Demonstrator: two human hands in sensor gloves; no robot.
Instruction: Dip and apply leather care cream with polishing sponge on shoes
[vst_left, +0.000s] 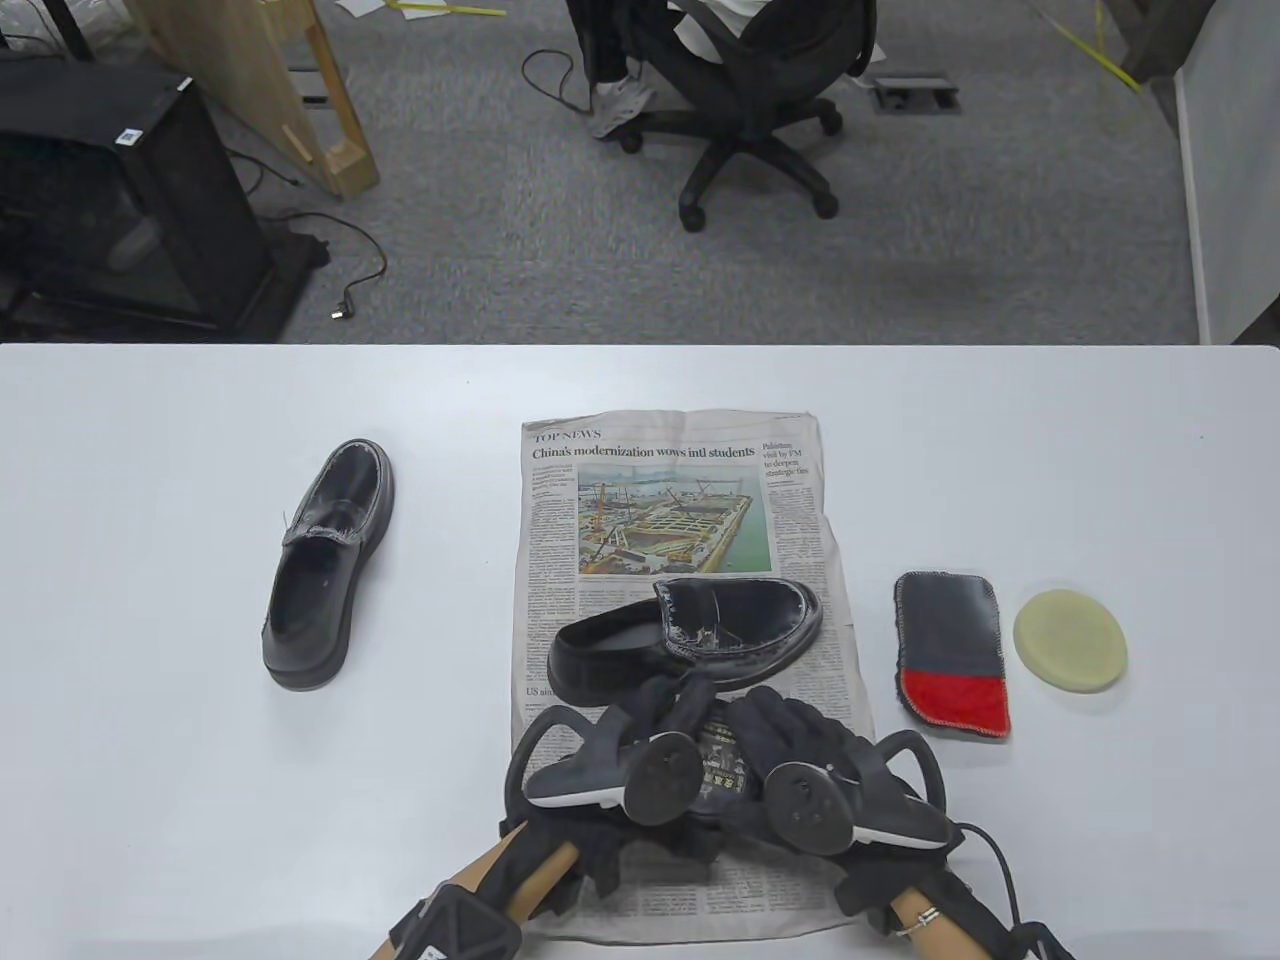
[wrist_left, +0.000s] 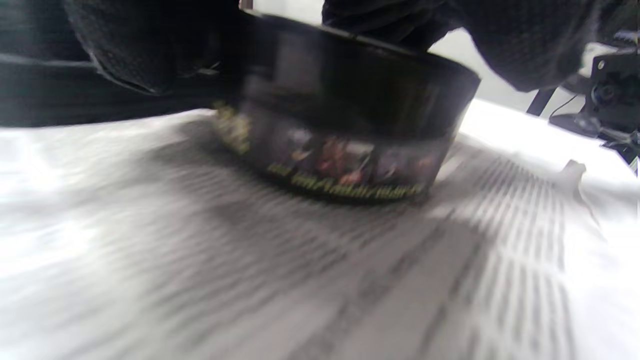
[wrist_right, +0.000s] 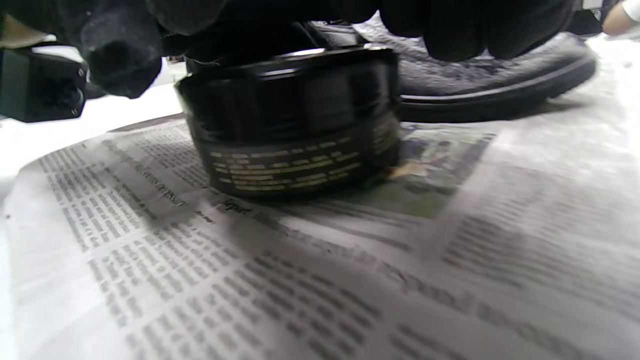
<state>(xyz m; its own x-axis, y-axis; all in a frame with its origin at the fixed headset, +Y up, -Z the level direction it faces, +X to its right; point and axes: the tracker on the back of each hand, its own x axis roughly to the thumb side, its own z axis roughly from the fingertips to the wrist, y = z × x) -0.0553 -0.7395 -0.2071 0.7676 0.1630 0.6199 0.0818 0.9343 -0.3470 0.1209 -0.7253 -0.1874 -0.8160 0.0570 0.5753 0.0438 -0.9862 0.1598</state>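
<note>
Table view: trackers hide most of the jar (vst_left: 722, 765); only its label top shows between left hand (vst_left: 640, 730) and right hand (vst_left: 800, 740). Wrist views: black round jar with gold print, lid on, standing on the newspaper (vst_left: 690, 560) just near side of the shoe (vst_left: 690, 635). Fingers of both hands grip the jar. Sponge (vst_left: 1070, 640) and cloth (vst_left: 950, 655) lie right of newspaper; second shoe (vst_left: 330, 565) left; bare surface (vst_left: 150, 700) around.

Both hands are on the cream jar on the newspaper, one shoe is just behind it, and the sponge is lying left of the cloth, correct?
Not quite. In the table view the sponge lies right of the cloth, not left. The rest holds: the left hand and right hand are both on the jar on the newspaper, with a shoe just behind it.
</note>
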